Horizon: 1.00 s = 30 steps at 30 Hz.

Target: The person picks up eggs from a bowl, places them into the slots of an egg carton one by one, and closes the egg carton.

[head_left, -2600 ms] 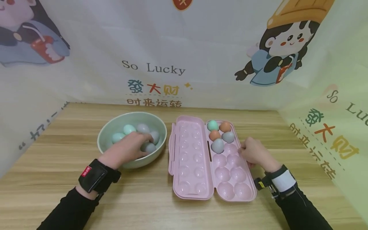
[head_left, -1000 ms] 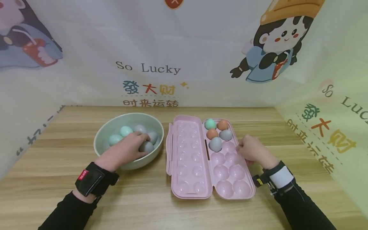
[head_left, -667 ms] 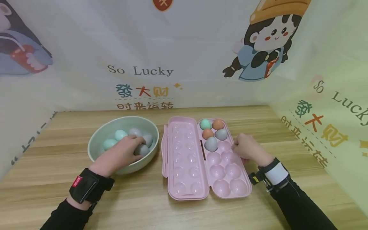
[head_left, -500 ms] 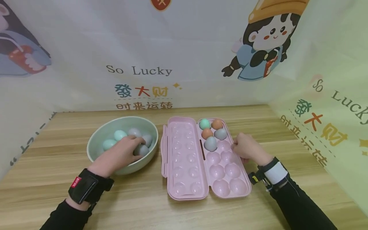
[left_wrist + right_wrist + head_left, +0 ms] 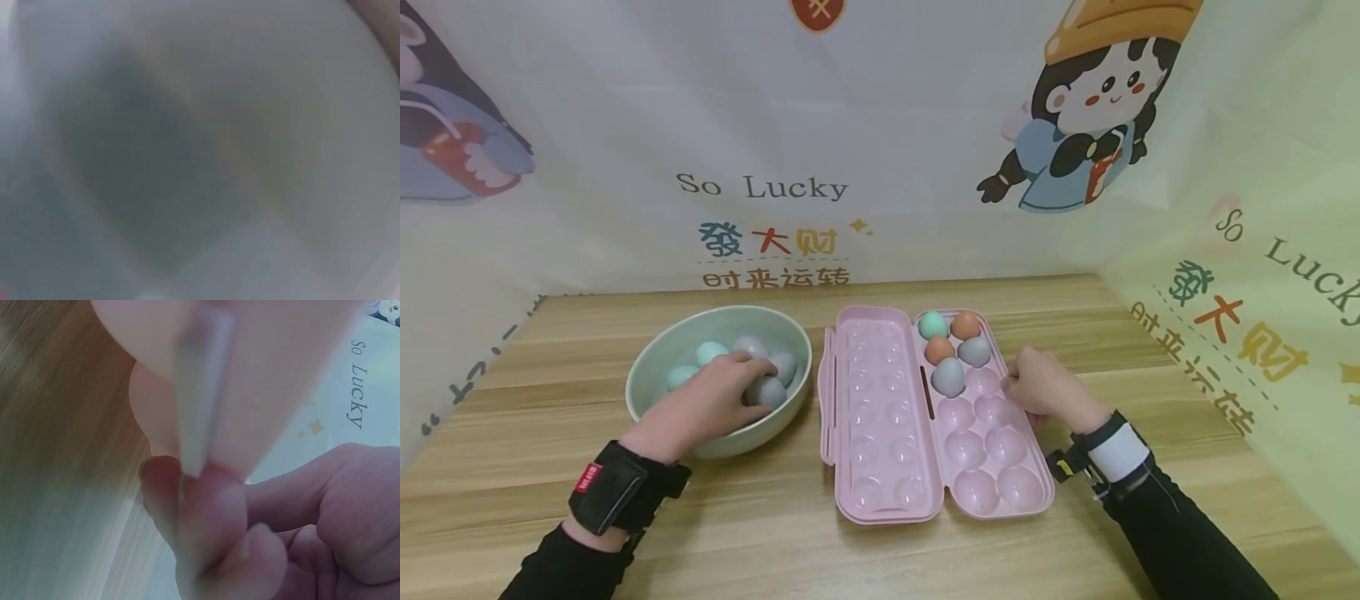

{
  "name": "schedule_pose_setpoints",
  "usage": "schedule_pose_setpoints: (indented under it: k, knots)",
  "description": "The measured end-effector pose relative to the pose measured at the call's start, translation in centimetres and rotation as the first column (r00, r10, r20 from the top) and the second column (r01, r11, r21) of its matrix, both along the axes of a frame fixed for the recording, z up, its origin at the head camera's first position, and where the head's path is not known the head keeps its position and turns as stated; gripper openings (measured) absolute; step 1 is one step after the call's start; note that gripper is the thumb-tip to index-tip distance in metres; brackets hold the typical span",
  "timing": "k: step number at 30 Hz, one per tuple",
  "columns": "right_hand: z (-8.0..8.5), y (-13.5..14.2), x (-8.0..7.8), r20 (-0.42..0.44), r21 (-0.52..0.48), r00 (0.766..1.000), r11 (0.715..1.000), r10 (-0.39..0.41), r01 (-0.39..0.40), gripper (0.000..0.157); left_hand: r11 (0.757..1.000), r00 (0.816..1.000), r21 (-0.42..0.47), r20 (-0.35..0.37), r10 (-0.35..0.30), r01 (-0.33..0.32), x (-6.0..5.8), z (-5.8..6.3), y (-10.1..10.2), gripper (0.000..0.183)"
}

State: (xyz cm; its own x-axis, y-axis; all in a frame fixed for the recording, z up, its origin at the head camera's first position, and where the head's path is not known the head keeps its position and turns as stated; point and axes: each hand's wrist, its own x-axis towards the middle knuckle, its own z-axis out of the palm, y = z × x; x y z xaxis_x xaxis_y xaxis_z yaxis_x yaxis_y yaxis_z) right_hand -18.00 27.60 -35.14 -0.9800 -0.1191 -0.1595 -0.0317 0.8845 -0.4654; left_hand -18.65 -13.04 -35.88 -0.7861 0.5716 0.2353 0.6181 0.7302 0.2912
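Note:
In the head view my left hand [image 5: 711, 400] reaches over the near rim of a pale green bowl [image 5: 647, 358], thumb and fingers curled round a grey egg [image 5: 767, 392]. Further grey eggs [image 5: 784, 367] and mint-green eggs [image 5: 710, 352] lie in the bowl, partly hidden by that hand. My right hand [image 5: 1052, 385] pinches the right edge of an opened pink egg carton [image 5: 887, 508]. Its right half carries a green egg [image 5: 933, 325], brown eggs [image 5: 938, 350] and grey eggs [image 5: 949, 377] in the far cups. The left wrist view is a grey-green blur; the right wrist view shows fingertips [image 5: 215, 512] at the carton's edge.
The carton's dimpled lid half [image 5: 880, 417] lies flat to the left, between bowl and cups. A wooden table [image 5: 737, 533] bears everything. A printed cloth backdrop [image 5: 910, 150] stands along the back and both sides. Black straps [image 5: 628, 487] sit on both wrists.
The head view has swung slightly right, so bowl and carton appear further left. My left hand stays at the grey egg in the bowl, and my right hand keeps its place at the carton's edge.

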Motion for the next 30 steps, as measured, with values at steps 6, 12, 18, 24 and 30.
schedule_pose_setpoints:
  k: [6,12,18,24,30]
  knots:
    - [-0.2,0.0,-0.1,-0.008,0.004,1.000,1.000,0.000,0.000,0.027,0.999,0.999,0.041,-0.030,0.011,-0.010,0.3,1.0,-0.4,0.040]
    - [-0.1,0.0,0.0,-0.009,0.003,1.000,1.000,0.004,-0.004,0.028,0.996,0.996,0.063,-0.064,0.067,-0.063,0.5,1.7,-0.7,0.046]
    - [-0.1,0.0,0.0,-0.008,0.002,1.000,1.000,0.007,-0.007,0.027,0.991,0.989,0.090,-0.103,0.110,-0.100,0.5,1.9,-0.7,0.048]
    - [-0.3,0.1,0.0,-0.014,0.004,1.000,1.000,0.009,-0.009,0.028,0.987,0.986,0.123,-0.118,0.119,-0.105,0.6,2.0,-0.6,0.047]
    - [-0.4,0.0,0.0,-0.016,0.003,1.000,1.000,0.011,-0.010,0.027,0.983,0.983,0.153,-0.135,0.127,-0.106,0.8,2.1,-0.5,0.046]
